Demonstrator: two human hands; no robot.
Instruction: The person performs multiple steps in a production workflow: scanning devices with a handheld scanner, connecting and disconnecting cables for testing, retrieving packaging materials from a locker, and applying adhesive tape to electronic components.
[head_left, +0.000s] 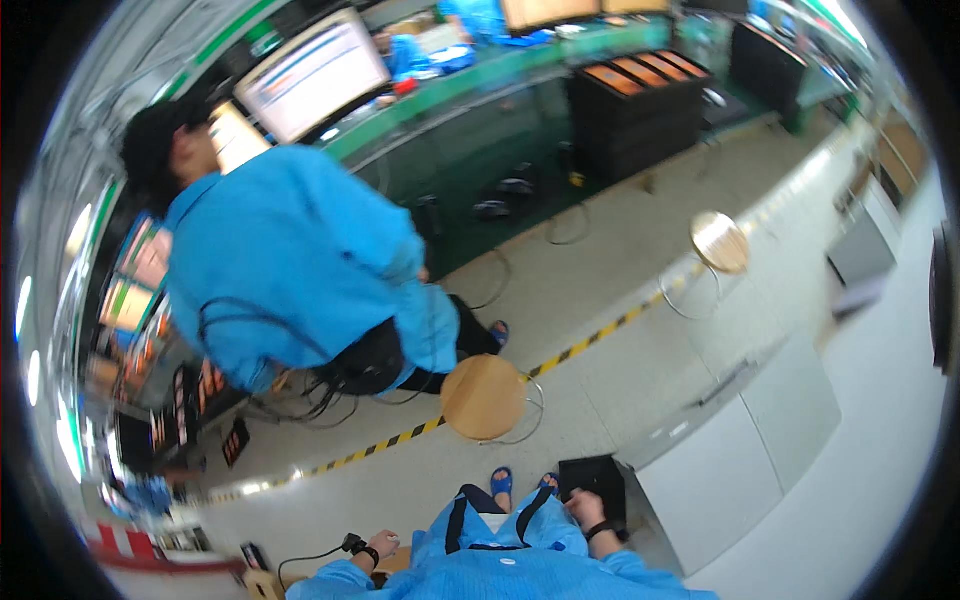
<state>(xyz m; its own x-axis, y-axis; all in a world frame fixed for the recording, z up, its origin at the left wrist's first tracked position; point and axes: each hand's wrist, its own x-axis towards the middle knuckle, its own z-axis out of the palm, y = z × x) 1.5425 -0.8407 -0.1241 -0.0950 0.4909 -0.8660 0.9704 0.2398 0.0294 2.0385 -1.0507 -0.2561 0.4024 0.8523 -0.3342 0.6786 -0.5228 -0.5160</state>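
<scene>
My left hand point(383, 543) is low at the left of my lap, with a dark band point(371, 554) at its wrist. Beside it is a small black plug-like piece point(353, 543) on a cable; I cannot tell whether the two touch. My right hand point(583, 508) is at the right of my knees, in front of a black open box or bin point(606, 478), with a black band point(599, 530) at the wrist. Both hands are small and blurred, so their fingers do not show clearly. No held thing can be made out in either.
A person in a blue smock point(290, 250) stands ahead on the left, facing monitors point(312, 75). A round wooden stool point(484, 397) is on the yellow-black floor line point(590, 345), another stool point(720, 242) farther right. Grey-white cabinets point(740, 440) are at my right; a black crate point(635, 120) stands at the bench.
</scene>
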